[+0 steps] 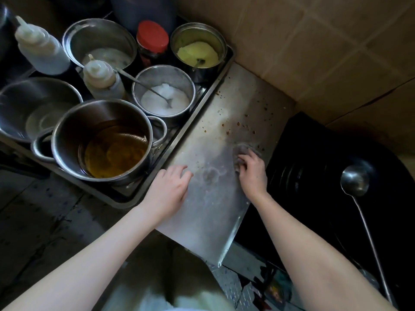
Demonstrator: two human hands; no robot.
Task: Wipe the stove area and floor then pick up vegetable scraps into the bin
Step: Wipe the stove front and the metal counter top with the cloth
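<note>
A steel counter [208, 209] runs between a tray of pots and a black wok. My right hand [252, 172] grips a grey scrubbing pad [241, 150] and holds it down on the counter's right side. Brown crumbs [238, 126] lie scattered on the steel just beyond the pad, toward the tiled wall. Pale wet smears show on the metal between my hands. My left hand [171, 187] rests on the counter's left edge with its fingers loosely bent and nothing in it.
A steel tray [203, 102] on the left holds an oil pot [105, 140], a salt pot [164, 95], a pot of yellow powder [198, 50], bottles and a red-lidded jar [152, 42]. A ladle [357, 182] lies in the black wok [314, 176]. Dark floor below.
</note>
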